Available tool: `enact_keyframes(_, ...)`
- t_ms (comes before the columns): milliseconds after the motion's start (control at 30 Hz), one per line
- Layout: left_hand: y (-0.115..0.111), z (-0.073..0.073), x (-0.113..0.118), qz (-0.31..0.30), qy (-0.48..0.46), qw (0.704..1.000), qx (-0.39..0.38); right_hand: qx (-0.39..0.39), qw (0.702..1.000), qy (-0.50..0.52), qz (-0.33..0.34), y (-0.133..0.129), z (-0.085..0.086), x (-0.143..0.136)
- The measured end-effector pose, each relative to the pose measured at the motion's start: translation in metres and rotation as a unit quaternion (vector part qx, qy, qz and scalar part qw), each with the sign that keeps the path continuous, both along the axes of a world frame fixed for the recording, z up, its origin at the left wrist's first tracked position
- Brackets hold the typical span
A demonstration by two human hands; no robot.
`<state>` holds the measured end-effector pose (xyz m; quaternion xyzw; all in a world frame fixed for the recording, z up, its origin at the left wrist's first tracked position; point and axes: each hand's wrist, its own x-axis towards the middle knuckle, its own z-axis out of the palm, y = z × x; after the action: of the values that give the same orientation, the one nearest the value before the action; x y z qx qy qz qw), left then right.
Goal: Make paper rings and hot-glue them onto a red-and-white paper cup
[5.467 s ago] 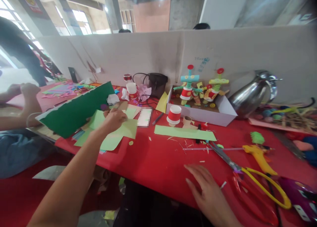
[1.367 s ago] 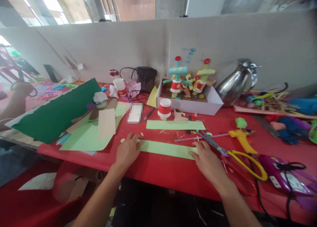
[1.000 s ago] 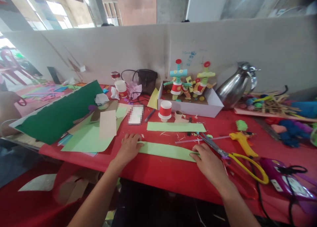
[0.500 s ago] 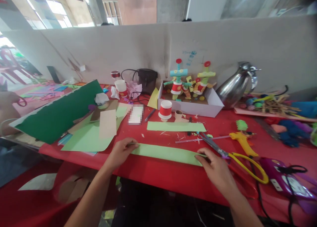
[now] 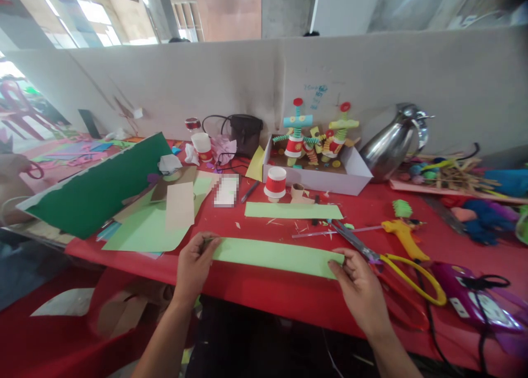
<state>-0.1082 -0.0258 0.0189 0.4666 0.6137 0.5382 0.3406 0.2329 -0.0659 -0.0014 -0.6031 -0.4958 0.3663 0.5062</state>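
Observation:
A long light-green paper strip [image 5: 272,256] stretches between my hands over the front edge of the red table. My left hand [image 5: 197,259] pinches its left end, and my right hand [image 5: 353,270] pinches its right end with thumb and fingers. Behind it, a second green strip [image 5: 292,211] lies flat. Beyond that stands a red and white paper cup [image 5: 275,184], upside down. Scissors with yellow and red handles [image 5: 363,246] lie near my right hand, beside a yellow glue gun [image 5: 404,236].
Green and tan sheets [image 5: 148,224] and a green board [image 5: 99,185] are at left. Behind are a white box [image 5: 350,177] with cup figures and a steel jug [image 5: 391,141]. A purple device [image 5: 480,298] with black cable lies at right.
My left hand has shifted slightly left and turned more upright, still on the strip. My right hand has changed its grip a little at the right end, its fingers now further up.

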Motion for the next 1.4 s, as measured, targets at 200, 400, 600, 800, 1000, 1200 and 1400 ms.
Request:
enact_keyframes(200, 0.002, 0.002, 0.007, 0.042, -0.049, 0.996, 0.057, 0.031, 0.999, -0.006, -0.028, -0.002, 0.005, -0.004)
enact_keyframes(400, 0.002, 0.002, 0.011, 0.047, -0.058, 0.991, 0.111, 0.066, 0.996, 0.007, -0.056, -0.002, 0.008, -0.006)
enact_keyframes(600, 0.001, 0.003, 0.012, 0.067, -0.021, 0.988, 0.139, 0.087, 0.994, 0.012, -0.071, -0.002, 0.015, -0.011)
enact_keyframes(800, 0.006, -0.006, 0.013, 0.090, -0.025, 0.987, 0.133, 0.061, 0.994, -0.037, -0.083, 0.002, 0.016, -0.013)
enact_keyframes(1000, 0.001, -0.017, 0.015, 0.075, 0.172, 0.979, 0.084, 0.047, 0.981, -0.159, -0.101, 0.006, 0.005, -0.009)
enact_keyframes(1200, 0.001, -0.022, 0.016, -0.054, 0.465, 0.881, 0.066, 0.102, 0.928, -0.356, -0.053, 0.007, -0.017, -0.006)
enact_keyframes(1400, 0.000, -0.008, 0.009, -0.135, 0.631, 0.763, 0.030, 0.104, 0.852, -0.510, 0.049, 0.005, -0.022, 0.000)
